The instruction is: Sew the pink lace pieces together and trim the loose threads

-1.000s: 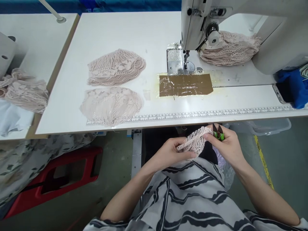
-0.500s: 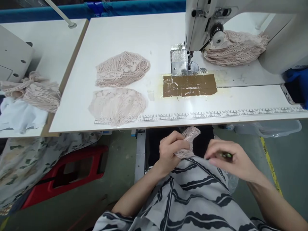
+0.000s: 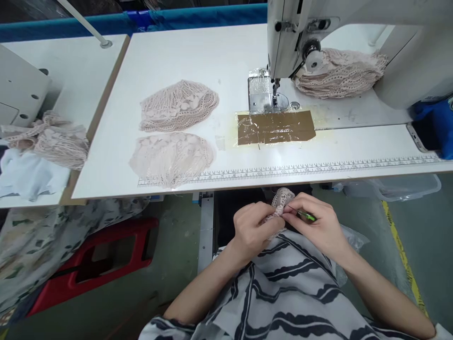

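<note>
My left hand (image 3: pixel 252 229) is closed on a gathered piece of beige lace (image 3: pixel 282 198), held over my lap just below the table's front edge. Between the fingers of my right hand (image 3: pixel 316 226) is a slim green-handled tool (image 3: pixel 307 216); its thin dark tip points at the lace, and I cannot make out its exact kind. The right fingertips meet the lace beside my left fingers. On the table to the left lie two flat lace pieces, a scalloped one (image 3: pixel 180 106) and a paler one (image 3: pixel 173 158) nearer me.
A sewing machine (image 3: pixel 283 42) stands on the white table (image 3: pixel 240 56), with brown taped card (image 3: pixel 276 127) before its needle. More lace (image 3: pixel 341 73) is heaped under its arm. A phone (image 3: pixel 423 137) lies at the right. A red stool (image 3: pixel 102 259) stands lower left.
My right hand has moved left from beside the lace and now meets it with the green-handled tool. My left hand keeps hold of the lace. The view has shifted slightly.
</note>
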Available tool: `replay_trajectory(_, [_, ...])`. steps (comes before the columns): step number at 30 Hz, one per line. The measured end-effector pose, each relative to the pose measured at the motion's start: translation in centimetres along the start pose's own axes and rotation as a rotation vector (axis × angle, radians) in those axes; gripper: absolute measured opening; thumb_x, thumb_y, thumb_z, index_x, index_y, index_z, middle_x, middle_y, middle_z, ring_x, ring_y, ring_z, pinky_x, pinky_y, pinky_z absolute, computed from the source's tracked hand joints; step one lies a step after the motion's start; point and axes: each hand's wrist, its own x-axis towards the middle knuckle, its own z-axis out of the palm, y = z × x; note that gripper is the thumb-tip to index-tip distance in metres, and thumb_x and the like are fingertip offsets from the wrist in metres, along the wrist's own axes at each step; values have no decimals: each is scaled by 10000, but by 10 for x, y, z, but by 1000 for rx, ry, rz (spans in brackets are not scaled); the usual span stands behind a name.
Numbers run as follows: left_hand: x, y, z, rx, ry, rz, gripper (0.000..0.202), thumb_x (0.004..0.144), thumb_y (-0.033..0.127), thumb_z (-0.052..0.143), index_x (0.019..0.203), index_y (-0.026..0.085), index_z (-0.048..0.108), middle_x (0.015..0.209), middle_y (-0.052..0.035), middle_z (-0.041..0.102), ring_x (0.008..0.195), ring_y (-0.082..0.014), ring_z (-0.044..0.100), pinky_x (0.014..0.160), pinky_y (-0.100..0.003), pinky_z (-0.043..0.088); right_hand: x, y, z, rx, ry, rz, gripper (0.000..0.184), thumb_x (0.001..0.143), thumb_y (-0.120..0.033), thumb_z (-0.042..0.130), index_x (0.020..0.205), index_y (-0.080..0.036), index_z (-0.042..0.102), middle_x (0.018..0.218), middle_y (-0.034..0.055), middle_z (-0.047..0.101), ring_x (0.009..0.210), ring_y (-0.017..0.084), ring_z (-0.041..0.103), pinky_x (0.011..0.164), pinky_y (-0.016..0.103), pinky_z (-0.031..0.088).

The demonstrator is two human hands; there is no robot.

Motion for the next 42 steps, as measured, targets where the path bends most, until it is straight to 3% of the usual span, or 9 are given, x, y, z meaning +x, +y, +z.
replay_trajectory(6, [1,-1,2,85,9,107,235,805,29,559,626,181,578,567,11,546,491,-90,361,489,-242,252,0,-1,-11,-24,-8,-13,68,897,-212,595,839,-217,631,815,21,591,670,126,536,570,260,421])
replay_trajectory(12, [4,0,2,73,-140,132,242,838,60,552,634,187,581,670,-3,630,554,-100,438,520,-236,307,2,-6,-15,46,8,21,109,926,-257,550,835,-225,600,951,57,577,860,173,567,653,276,443])
replay_trajectory(18, [2,-3,-3,-15,-200,66,214,895,88,524,723,186,604,775,-5,683,598,-87,509,551,-228,357,2,1,-15,377,-159,233,163,957,-352,495,864,-225,537,834,-12,579,488,66,311,470,249,295])
replay_trajectory(22, [-1,-2,-2,46,-221,135,186,869,121,602,694,175,573,823,-7,708,618,-95,539,544,-242,362,-3,2,-21,6,-157,164,157,964,-336,476,875,-220,533,784,-7,559,613,108,454,530,253,325])
replay_trajectory(27, [-2,2,2,33,-176,212,253,855,126,631,625,162,530,715,-3,683,580,-95,556,503,-242,364,-6,1,-25,-67,-299,117,189,986,-340,413,862,-224,496,716,-11,541,562,109,464,503,243,360])
replay_trajectory(31, [-3,0,-2,-4,-96,235,155,807,88,673,700,151,581,880,-48,731,670,-112,632,540,-235,441,-10,5,-38,-275,8,136,170,966,-331,458,834,-227,484,647,-35,494,479,91,380,446,235,307])
replay_trajectory(36, [-5,-8,-4,55,-71,214,196,795,59,656,661,162,557,844,-41,733,635,-100,612,529,-219,454,-40,14,-77,-434,-47,139,173,924,-361,533,1015,-250,630,753,9,645,478,100,477,453,234,358])
replay_trajectory(39, [-5,-10,-4,74,-21,208,210,792,61,646,642,165,543,822,-44,730,634,-106,610,520,-215,447,-59,32,-104,-1035,123,228,374,947,-325,423,1278,-237,573,702,40,672,387,110,429,343,230,191])
replay_trajectory(42, [-5,-11,-3,64,21,200,204,791,72,646,641,163,543,816,-55,726,621,-110,600,510,-215,436,-66,43,-115,-1316,180,224,391,904,-184,319,1057,-180,679,1189,133,652,800,253,650,331,230,146])
